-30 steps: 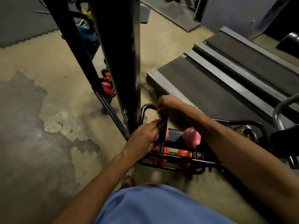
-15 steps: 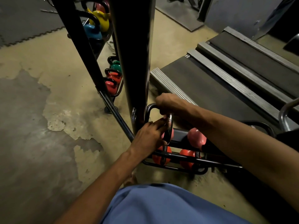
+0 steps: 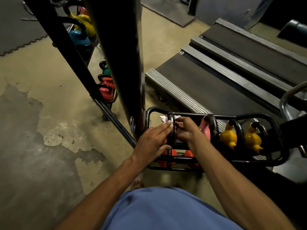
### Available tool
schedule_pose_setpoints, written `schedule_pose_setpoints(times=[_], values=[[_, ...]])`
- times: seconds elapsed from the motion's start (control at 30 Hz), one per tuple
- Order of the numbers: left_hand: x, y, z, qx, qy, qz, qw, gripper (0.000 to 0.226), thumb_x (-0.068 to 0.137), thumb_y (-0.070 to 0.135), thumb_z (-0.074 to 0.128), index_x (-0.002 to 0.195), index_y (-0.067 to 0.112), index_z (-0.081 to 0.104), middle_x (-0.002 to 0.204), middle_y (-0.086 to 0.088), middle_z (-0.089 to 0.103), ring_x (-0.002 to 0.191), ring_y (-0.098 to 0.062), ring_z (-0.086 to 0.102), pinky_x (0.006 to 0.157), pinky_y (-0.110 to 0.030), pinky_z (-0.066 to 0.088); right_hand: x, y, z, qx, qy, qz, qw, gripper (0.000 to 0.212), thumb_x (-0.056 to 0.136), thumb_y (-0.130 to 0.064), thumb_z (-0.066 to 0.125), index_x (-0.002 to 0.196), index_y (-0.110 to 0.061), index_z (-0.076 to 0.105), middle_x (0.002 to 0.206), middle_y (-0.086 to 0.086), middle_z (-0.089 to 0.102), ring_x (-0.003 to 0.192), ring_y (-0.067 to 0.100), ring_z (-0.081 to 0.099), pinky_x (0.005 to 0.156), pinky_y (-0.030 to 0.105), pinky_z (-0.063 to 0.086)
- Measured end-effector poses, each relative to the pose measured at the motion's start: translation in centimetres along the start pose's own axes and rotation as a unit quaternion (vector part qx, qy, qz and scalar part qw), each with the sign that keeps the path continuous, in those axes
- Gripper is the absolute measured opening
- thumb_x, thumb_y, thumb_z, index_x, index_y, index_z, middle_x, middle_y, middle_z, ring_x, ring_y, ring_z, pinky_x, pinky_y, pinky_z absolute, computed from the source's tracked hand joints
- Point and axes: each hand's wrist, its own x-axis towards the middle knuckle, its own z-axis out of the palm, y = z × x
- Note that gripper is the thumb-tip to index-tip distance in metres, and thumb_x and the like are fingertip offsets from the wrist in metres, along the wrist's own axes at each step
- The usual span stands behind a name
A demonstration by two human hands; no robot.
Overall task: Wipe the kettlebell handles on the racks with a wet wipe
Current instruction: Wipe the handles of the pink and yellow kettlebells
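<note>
A black kettlebell handle stands upright at the left end of a low black rack. My left hand lies against the handle's left side, fingers straight along it and thumb hooked round its lower part. My right hand pinches a white wet wipe round the top of the same handle from the right. A pink kettlebell and two yellow kettlebells sit further right on the rack. Red kettlebells fill the tier below.
A thick black upright post rises just left of my hands, with a slanted black bar beyond it. Behind them another rack holds blue, yellow, green and red kettlebells. Treadmill decks lie to the right.
The view has swung right, showing the pink and yellow kettlebells. My right hand has come down from the handle's top to its right side, and the white wipe now shows.
</note>
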Motion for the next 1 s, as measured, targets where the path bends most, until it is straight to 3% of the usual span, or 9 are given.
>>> schedule_pose_setpoints(times=[0.1,0.23,0.37,0.53,0.63,0.73,0.83,0.93,1.0], values=[[-0.3,-0.1,0.3,-0.007,0.002,0.003,1.000,0.092,0.079,0.032,0.086,0.157,0.015,0.042,0.163,-0.002,0.040,0.144,-0.018,0.043,0.118,-0.034,0.038,-0.7,0.4,1.0,0.033,0.024,-0.030,0.999,0.019,0.096,-0.007,0.048,0.090,0.001,0.064,0.076,0.012,0.060,0.058,0.020,0.059,0.047,0.024,0.052],[-0.5,-0.6,0.5,-0.020,-0.001,0.006,1.000,0.092,0.080,0.023,0.084,0.159,0.017,0.038,0.166,0.000,0.035,0.145,-0.017,0.042,0.117,-0.032,0.038,-0.9,0.5,1.6,-0.160,0.126,-0.232,0.951,0.009,0.086,-0.016,0.064,0.079,-0.012,0.061,0.066,0.007,0.057,0.047,0.017,0.052,0.043,0.024,0.041],[-0.2,-0.8,0.3,-0.024,0.008,0.016,1.000,0.082,0.078,0.019,0.084,0.151,0.015,0.048,0.158,-0.004,0.046,0.140,-0.020,0.047,0.114,-0.036,0.043,-2.2,-1.6,3.2,-0.581,0.170,-0.370,0.705,0.016,0.081,-0.036,0.066,0.081,-0.020,0.063,0.076,-0.002,0.066,0.071,0.018,0.062,0.060,0.034,0.049],[-0.6,-0.1,0.5,-0.046,0.022,-0.006,0.999,0.073,0.084,0.014,0.079,0.150,0.013,0.048,0.151,-0.006,0.052,0.126,-0.026,0.057,0.106,-0.041,0.049,-2.7,-3.5,6.6,-0.843,0.059,-0.347,0.405,0.017,0.087,-0.027,0.075,0.097,-0.015,0.068,0.101,0.005,0.060,0.090,0.024,0.059,0.060,0.031,0.039],[-1.6,1.0,1.4,-0.094,0.053,-0.054,0.993,0.068,0.092,0.011,0.073,0.153,0.015,0.045,0.145,-0.003,0.054,0.122,-0.025,0.061,0.100,-0.042,0.054,-2.9,-3.1,6.8,-0.875,0.027,-0.354,0.328,0.017,0.089,-0.023,0.075,0.103,-0.015,0.068,0.107,0.004,0.052,0.097,0.022,0.049,0.059,0.029,0.032],[-2.0,1.3,1.7,-0.154,0.063,-0.103,0.981,0.077,0.092,0.009,0.075,0.158,0.021,0.038,0.134,0.000,0.061,0.121,-0.017,0.062,0.101,-0.033,0.054,-3.6,-2.7,5.1,-0.798,0.064,-0.410,0.438,0.009,0.088,-0.023,0.074,0.094,-0.019,0.069,0.106,0.001,0.051,0.097,0.022,0.052,0.065,0.032,0.037],[-1.8,1.1,1.6,-0.206,0.046,-0.141,0.967,0.078,0.093,0.019,0.076,0.159,0.029,0.036,0.135,0.001,0.064,0.121,-0.011,0.062,0.102,-0.029,0.053,-3.7,-1.2,2.2,-0.604,0.129,-0.440,0.652,0.010,0.090,-0.028,0.072,0.089,-0.019,0.069,0.094,-0.002,0.062,0.082,0.015,0.061,0.064,0.030,0.046],[-1.9,1.2,1.6,-0.218,0.006,-0.158,0.963,0.061,0.097,0.023,0.071,0.153,0.021,0.047,0.132,-0.006,0.069,0.120,-0.018,0.066,0.099,-0.025,0.051,-3.9,0.9,0.5,-0.258,0.081,-0.295,0.916,0.010,0.095,-0.007,0.056,0.090,-0.003,0.064,0.075,0.007,0.060,0.056,0.013,0.062,0.050,0.025,0.050],[-2.0,1.2,1.9,-0.197,-0.014,-0.160,0.967,0.047,0.100,0.027,0.067,0.143,0.010,0.058,0.128,-0.011,0.071,0.118,-0.024,0.067,0.099,-0.031,0.052,-4.5,1.7,0.5,-0.088,0.034,-0.146,0.985,0.016,0.094,-0.001,0.050,0.090,0.000,0.065,0.075,0.012,0.060,0.055,0.017,0.061,0.053,0.029,0.052]])
